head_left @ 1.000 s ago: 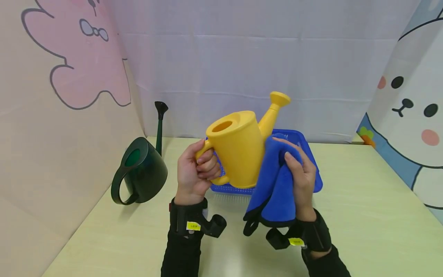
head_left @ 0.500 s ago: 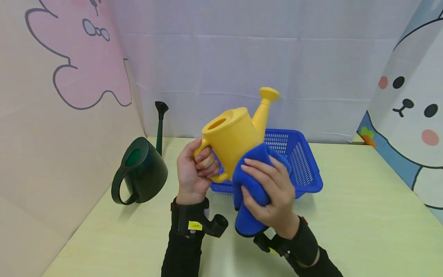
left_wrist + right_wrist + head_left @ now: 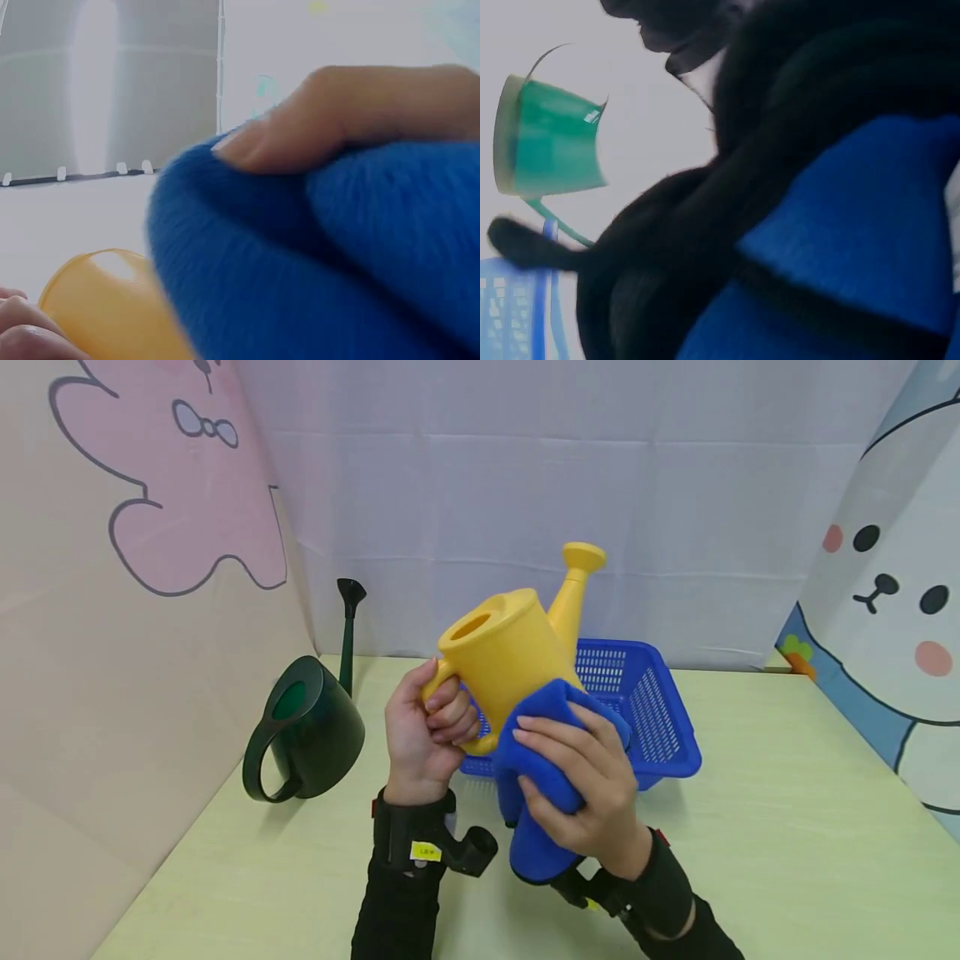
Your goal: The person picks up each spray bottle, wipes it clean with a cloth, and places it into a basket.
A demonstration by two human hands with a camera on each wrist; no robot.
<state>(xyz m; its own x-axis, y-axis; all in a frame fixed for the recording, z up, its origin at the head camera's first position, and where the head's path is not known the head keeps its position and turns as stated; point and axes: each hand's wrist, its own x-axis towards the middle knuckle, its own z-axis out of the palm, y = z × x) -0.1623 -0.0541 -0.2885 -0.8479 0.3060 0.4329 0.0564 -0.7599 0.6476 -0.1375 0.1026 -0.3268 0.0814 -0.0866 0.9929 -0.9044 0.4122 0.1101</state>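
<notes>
The yellow watering can (image 3: 498,652) was found raised between the hands, its body tilted, opening toward the upper left and base end toward the right hand (image 3: 592,789), which held a bunched blue cloth (image 3: 553,783) over the lower body, apparently in contact. The left hand (image 3: 427,735) gripped the can's handle (image 3: 444,673), fingers curled round it. Small dark lettering on the left wristband's yellow label (image 3: 426,852) could not be read with certainty; no brand was visible on the can.

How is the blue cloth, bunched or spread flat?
Bunched: the blue cloth is gathered in folds under the right hand, with a crease showing in the left wrist view.
</notes>
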